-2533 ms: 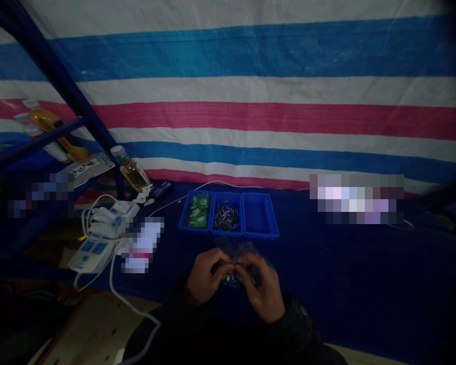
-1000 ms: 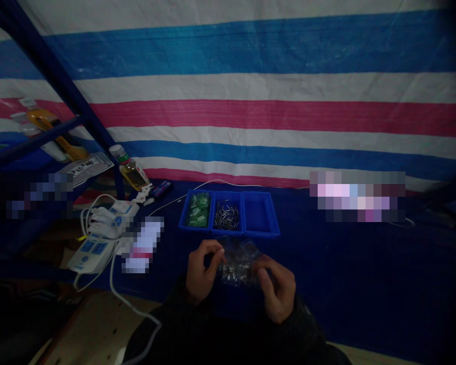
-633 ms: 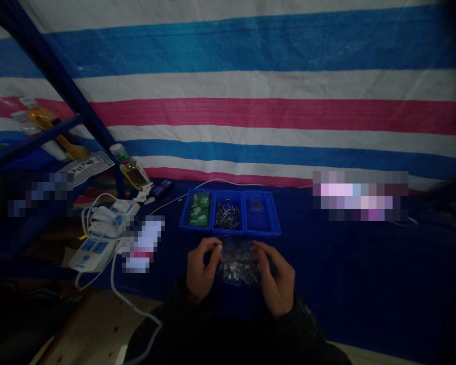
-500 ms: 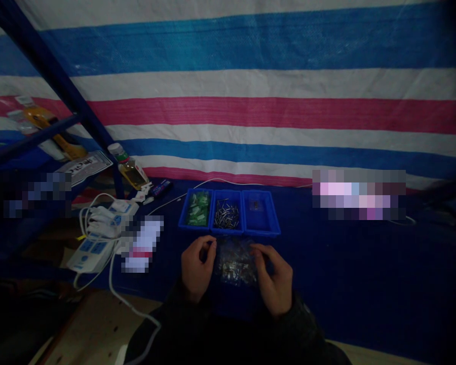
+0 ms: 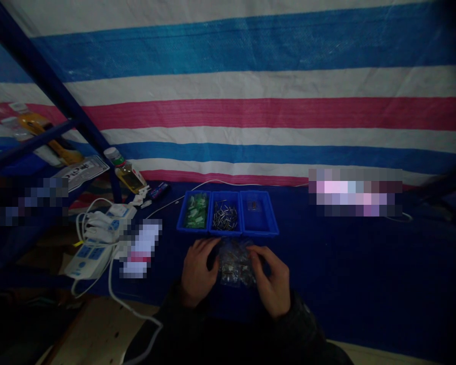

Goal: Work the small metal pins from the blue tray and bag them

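Here you are, with both hands in at the centre of the blue cloth (image 5: 345, 263) covering the worktop. Your left grip (image 5: 199, 274) is half curled at the left edge of the clear plastic bag (image 5: 235, 263), and your right grip (image 5: 271, 284) comes in on its far right corner, fingers (image 5: 255, 253) angled down onto the plastic. Both are only part closed, and in this light you can't tell whether either one is pinching the bag or just resting against it. The bag lies flat between your hands, close in front of you, with small glinting parts (image 5: 233, 268) bunched inside, too small to make out.

Just beyond it sits the blue three-part tray (image 5: 228, 234), right where a short reach gets to it, and the dividers seem to be there to keep things sorted: green pieces (image 5: 195, 210) on the left, metal pins (image 5: 224, 215) in the middle, a small dark item (image 5: 253, 205) on the right. Off to your left, the white power strip (image 5: 87, 261) and its cable (image 5: 116, 294) sit clear of your working space, along with a small bottle (image 5: 125, 175).
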A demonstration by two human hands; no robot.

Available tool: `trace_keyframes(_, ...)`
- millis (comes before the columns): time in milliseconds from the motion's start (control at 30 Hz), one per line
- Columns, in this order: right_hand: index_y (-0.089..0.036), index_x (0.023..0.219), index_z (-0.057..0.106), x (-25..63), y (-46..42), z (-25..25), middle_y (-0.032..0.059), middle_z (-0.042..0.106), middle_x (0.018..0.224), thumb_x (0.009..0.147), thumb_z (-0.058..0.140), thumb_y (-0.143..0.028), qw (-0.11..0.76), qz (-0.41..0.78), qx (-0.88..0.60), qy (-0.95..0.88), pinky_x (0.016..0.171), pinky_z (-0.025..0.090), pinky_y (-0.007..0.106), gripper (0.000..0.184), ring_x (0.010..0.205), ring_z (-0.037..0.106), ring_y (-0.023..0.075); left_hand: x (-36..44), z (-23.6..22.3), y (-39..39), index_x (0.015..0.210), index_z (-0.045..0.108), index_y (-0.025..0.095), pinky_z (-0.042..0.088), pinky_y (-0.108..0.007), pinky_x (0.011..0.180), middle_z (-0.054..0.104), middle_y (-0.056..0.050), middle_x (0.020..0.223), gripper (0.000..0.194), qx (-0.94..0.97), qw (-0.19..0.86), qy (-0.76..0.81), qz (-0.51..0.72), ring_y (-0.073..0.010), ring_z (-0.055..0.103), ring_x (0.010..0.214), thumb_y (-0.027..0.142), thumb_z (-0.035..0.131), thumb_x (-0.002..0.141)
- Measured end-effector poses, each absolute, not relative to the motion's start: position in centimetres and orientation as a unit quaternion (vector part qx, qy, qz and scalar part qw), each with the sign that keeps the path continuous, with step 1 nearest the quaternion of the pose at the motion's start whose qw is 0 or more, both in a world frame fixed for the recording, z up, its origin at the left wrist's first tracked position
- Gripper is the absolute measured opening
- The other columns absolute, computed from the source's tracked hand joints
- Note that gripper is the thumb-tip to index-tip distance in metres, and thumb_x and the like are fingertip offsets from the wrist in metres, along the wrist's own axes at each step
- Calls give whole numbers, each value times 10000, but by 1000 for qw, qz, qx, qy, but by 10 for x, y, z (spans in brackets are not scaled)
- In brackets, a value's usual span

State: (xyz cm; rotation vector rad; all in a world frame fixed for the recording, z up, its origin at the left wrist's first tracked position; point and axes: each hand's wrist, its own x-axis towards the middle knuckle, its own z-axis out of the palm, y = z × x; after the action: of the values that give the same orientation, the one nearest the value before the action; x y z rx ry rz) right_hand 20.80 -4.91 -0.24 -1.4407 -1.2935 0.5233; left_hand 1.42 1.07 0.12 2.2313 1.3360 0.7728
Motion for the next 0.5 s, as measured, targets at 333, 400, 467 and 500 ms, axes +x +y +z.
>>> trace_keyframes(333,-222,1017,708,208,-50,-3,41,714,940,1000,512,-273,534,225,-603,-548,793,516,320,203,868,671,197,16,2,12,1037,749,248,506,-417,927,762,-35,1068,181,771,239,511,296,-236,653,1012,211,589,959)
trace_keyframes(400,-229,1031,701,207,-48,-3,46,710,966,1001,517,-264,531,228,-591,-563,830,514,336,190,913,666,206,16,5,10,1014,749,236,511,-380,899,763,-37,1017,171,753,250,507,336,-215,665,960,214,585,968)
trace_keyframes(467,-237,1059,690,205,-47,-2,51,703,990,991,546,-268,520,228,-579,-585,854,514,353,163,951,654,218,16,7,8,1008,748,226,510,-348,885,760,-36,993,163,740,266,489,377,-199,671,937,216,590,970)
trace_keyframes(500,-240,1079,683,204,-46,-2,54,700,1005,980,570,-276,511,230,-575,-596,861,516,362,154,966,649,225,16,9,6,1003,748,222,510,-334,879,759,-35,984,157,736,277,477,392,-193,674,932,215,596,967)
